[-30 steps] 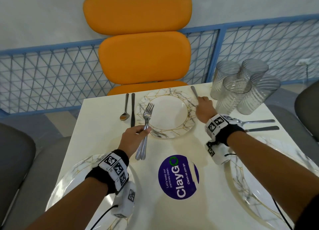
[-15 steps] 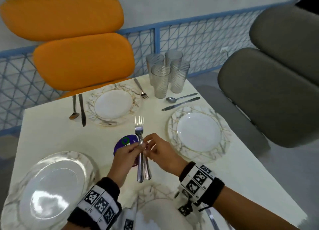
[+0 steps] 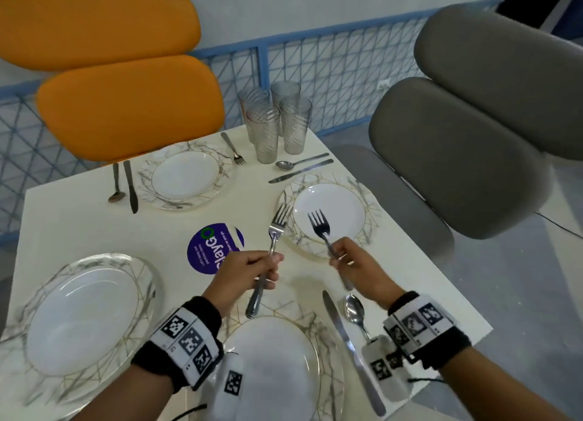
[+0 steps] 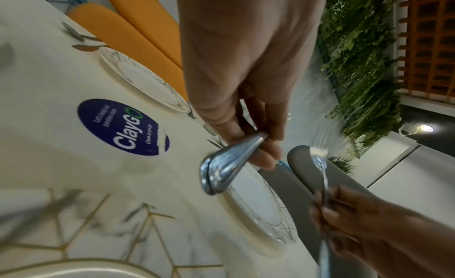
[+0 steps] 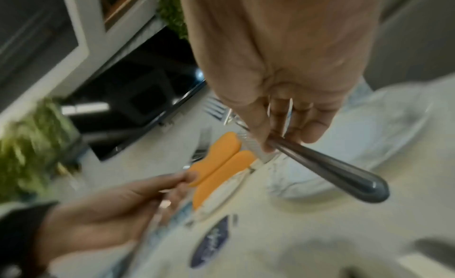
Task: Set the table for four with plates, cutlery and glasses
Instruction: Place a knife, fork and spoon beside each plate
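My left hand (image 3: 269, 267) grips two stacked forks (image 3: 277, 228) by their handles, tines pointing away, above the table between the sticker and the right plate (image 3: 367, 196). The left wrist view shows both handle ends (image 4: 221, 171) side by side below the fingers. My right hand (image 3: 337, 259) pinches a single fork (image 3: 319, 228), whose tines hang over the right plate's near rim; its handle (image 5: 332, 169) juts out below the fingers. Several ribbed glasses (image 3: 274, 124) stand clustered at the far corner. Plates also sit far (image 3: 146, 180), left (image 3: 75, 264) and near (image 3: 329, 354).
A spoon (image 3: 116, 184) and knife (image 3: 131, 187) lie left of the far plate, a fork (image 3: 233, 149) to its right. Another spoon (image 3: 295, 162) and knife (image 3: 299, 171) lie beyond the right plate. A knife (image 3: 350, 348) and spoon (image 3: 355, 310) lie right of the near plate. Orange (image 3: 126, 105) and grey chairs (image 3: 457, 155) surround the table.
Half a second ago both hands held one bundle of forks together. My right hand has since drawn one fork out and moved right toward the right plate; the left keeps the others.
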`<move>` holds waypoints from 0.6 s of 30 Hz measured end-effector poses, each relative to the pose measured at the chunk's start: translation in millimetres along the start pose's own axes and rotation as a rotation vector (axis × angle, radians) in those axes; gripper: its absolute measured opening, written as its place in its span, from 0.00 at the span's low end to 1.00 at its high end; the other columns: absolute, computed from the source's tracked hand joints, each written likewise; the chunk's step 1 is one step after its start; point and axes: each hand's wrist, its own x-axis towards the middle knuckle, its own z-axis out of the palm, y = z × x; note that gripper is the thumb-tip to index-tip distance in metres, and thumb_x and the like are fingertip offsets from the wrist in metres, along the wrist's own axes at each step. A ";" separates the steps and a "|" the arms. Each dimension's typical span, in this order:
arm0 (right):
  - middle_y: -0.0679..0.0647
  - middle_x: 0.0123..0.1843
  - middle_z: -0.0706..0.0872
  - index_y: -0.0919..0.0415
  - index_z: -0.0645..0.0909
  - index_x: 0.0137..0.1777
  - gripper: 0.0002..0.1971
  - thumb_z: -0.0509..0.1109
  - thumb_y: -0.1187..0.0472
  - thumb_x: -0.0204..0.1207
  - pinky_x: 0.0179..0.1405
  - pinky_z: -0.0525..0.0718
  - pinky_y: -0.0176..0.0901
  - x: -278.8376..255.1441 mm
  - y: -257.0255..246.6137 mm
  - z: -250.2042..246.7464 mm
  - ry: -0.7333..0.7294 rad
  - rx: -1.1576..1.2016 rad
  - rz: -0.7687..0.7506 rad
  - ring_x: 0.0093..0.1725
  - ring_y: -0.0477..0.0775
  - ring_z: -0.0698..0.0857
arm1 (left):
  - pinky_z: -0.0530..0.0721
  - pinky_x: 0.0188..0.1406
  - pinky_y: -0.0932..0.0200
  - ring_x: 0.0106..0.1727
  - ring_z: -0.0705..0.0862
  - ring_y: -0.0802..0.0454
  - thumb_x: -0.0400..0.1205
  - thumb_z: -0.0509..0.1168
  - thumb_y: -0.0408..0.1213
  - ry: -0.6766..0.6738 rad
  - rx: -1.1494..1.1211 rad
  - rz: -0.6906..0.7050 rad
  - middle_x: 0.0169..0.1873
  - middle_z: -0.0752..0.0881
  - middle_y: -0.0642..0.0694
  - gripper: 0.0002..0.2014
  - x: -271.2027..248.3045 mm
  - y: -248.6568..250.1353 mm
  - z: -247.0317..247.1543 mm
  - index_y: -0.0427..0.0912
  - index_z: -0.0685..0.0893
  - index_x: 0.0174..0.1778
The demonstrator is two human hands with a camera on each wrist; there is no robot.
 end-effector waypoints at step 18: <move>0.56 0.70 0.76 0.58 0.75 0.68 0.20 0.59 0.71 0.78 0.62 0.74 0.47 10.9 94.3 -48.3 0.122 -0.951 0.020 0.68 0.58 0.74 | 0.86 0.31 0.64 0.32 0.82 0.54 0.78 0.70 0.36 0.240 -0.021 0.021 0.33 0.83 0.44 0.06 -22.0 -24.5 -42.9 0.37 0.90 0.43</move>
